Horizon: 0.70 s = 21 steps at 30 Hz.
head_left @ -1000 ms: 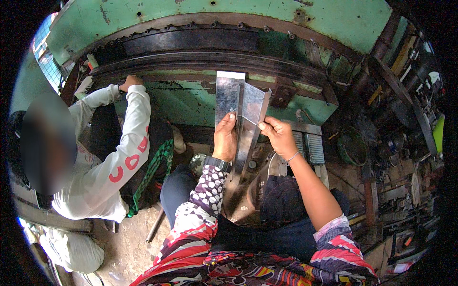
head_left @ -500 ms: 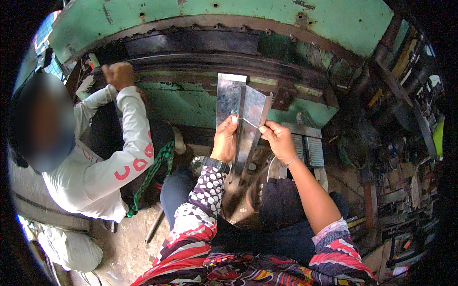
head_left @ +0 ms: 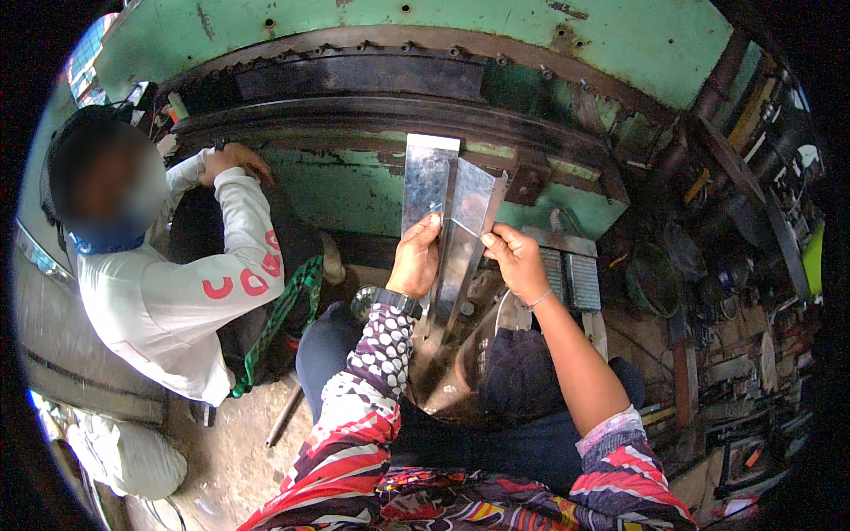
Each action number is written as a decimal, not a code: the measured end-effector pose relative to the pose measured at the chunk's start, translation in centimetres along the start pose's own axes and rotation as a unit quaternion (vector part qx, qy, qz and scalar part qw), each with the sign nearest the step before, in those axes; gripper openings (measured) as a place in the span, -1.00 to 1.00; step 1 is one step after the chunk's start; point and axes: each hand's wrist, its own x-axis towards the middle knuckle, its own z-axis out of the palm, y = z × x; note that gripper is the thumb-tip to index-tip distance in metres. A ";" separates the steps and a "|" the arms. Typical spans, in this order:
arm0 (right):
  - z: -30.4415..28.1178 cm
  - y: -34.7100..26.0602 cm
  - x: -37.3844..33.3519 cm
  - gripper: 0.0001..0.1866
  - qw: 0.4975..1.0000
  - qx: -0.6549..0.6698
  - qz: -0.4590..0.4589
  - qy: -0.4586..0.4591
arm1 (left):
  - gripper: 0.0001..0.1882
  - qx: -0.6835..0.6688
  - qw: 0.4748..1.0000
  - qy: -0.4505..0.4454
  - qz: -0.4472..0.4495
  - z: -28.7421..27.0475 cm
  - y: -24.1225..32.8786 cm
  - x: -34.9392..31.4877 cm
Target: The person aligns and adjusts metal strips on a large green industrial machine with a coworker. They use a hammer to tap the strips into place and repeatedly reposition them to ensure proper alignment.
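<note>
A shiny bent piece of sheet metal (head_left: 429, 181) stands out in front of me, with a flat panel on the left and folded, channel-like faces on the right. My left hand (head_left: 416, 258) is closed on its lower left part, thumb lying on the metal face. On the right edge, my right hand (head_left: 518, 263) pinches the folded flange between thumb and fingers. The piece narrows in view toward its near end, which reaches down between my knees. Parts of it are hidden behind my left hand.
Ahead runs a large green machine (head_left: 336, 190) with a long dark bed. A co-worker in a white long-sleeved top (head_left: 186, 292) sits close on my left. Right of my knees is a grey ribbed metal block (head_left: 580, 279); metal stock (head_left: 735, 372) clutters the far right.
The co-worker's raised hand has come down, and their head and upper body have shifted. My hands and the sheet metal piece stay almost in place.
</note>
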 end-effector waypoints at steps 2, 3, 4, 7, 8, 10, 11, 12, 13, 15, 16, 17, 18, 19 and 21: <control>0.2 0.2 0.1 -0.62 1.000 0.003 0.002 0.009 | -0.68 -0.003 1.000 0.001 0.000 -0.8 -0.3 0.3; 0.3 0.3 0.0 -0.61 1.000 0.003 0.006 0.017 | -0.68 -0.008 1.000 -0.002 0.004 -1.2 -0.5 0.4; 0.4 0.5 0.0 -0.60 1.000 0.003 0.011 0.024 | -0.68 -0.013 1.000 -0.004 0.007 -1.4 -0.7 0.5; 0.4 0.9 0.0 -0.58 1.000 0.013 0.002 0.024 | -0.72 0.014 0.996 0.049 0.074 -1.5 -1.2 0.2; 0.4 1.1 0.0 -0.58 1.000 0.016 0.001 0.021 | -0.74 0.029 0.991 0.076 0.105 -1.3 -1.3 -0.1; 0.5 1.4 0.2 -0.57 1.000 0.024 0.000 0.014 | -0.84 0.157 0.944 0.214 0.196 -0.6 -1.3 -1.3; 0.3 1.3 0.1 -0.57 1.000 0.015 -0.003 0.015 | -0.84 0.280 0.895 0.252 0.239 0.3 -1.2 -2.2; 0.1 1.2 0.0 -0.58 1.000 0.006 -0.005 0.014 | -0.84 0.397 0.827 0.285 0.278 1.1 -1.1 -3.2; -0.1 1.1 -0.2 -0.58 1.000 -0.002 -0.010 0.014 | -0.79 0.464 0.786 0.289 0.290 2.1 -1.0 -4.3; -0.5 1.4 -0.2 -0.59 1.000 -0.001 -0.013 0.021 | -0.63 0.579 0.736 0.221 0.272 4.8 -0.6 -6.8; -0.7 1.6 -0.4 -0.59 1.000 -0.002 -0.015 0.027 | -0.55 0.627 0.713 0.189 0.251 6.2 -0.8 -7.8; -0.3 1.1 -0.4 -0.61 0.999 -0.007 -0.036 0.031 | -0.45 0.655 0.699 0.163 0.237 6.5 -1.1 -8.4; 0.0 0.6 -0.5 -0.63 0.998 -0.011 -0.057 0.035 | -0.35 0.681 0.684 0.136 0.222 6.8 -1.3 -8.9; 0.1 0.2 -0.6 -0.64 0.996 -0.017 -0.079 0.043 | -0.24 0.696 0.687 0.113 0.177 7.4 -1.1 -9.0; 0.4 -0.2 -1.0 -0.65 0.995 0.005 -0.084 0.052 | -0.24 0.707 0.679 0.112 0.161 7.6 -0.8 -9.1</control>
